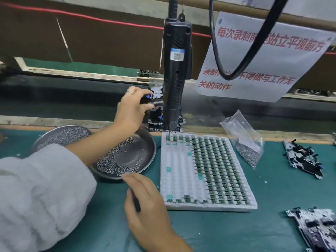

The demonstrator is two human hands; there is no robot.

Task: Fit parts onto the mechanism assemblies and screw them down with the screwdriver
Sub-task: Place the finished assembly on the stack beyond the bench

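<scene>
The left hand (pixel 133 108) reaches far forward in a fuzzy white sleeve (pixel 41 193) and pinches a small black part (pixel 146 99) at the top of a stack of mechanism assemblies (pixel 158 117), while the right hand (pixel 145 199) rests low on the green table (pixel 272 215) with loose, slightly bent fingers that hold nothing, its fingertips at the rim of the metal dish (pixel 145 160) of screws (pixel 112 160). The black screwdriver (pixel 175 73) hangs straight down with no hand on it, its tip at the far corner of the white tray (pixel 174 179) of little green parts (pixel 214 170). More assemblies (pixel 301 159) lie at the right, and a white sign (pixel 263 57) with red Chinese writing hangs behind.
</scene>
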